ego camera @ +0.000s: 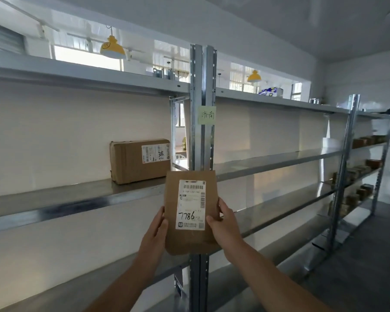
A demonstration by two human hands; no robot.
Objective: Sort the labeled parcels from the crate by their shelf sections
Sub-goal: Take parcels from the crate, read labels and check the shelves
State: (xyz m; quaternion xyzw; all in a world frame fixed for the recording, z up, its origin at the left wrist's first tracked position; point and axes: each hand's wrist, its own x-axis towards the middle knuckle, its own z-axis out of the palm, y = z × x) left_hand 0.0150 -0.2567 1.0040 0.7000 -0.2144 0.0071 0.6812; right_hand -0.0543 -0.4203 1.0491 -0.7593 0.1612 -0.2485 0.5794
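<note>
I hold a flat brown parcel upright in front of the metal shelf upright. Its white label faces me and reads 7786 in handwriting. My left hand grips the parcel's left edge and my right hand grips its right edge. A second brown box stands on the left section's middle shelf, its label carrying the same number turned sideways. A green sticky note with handwritten characters is stuck on the upright above the parcel.
The right section's shelves hold nothing near me. Several small brown boxes fill the far section at the right. Yellow lamps hang beyond the top shelf. Grey floor runs along the right.
</note>
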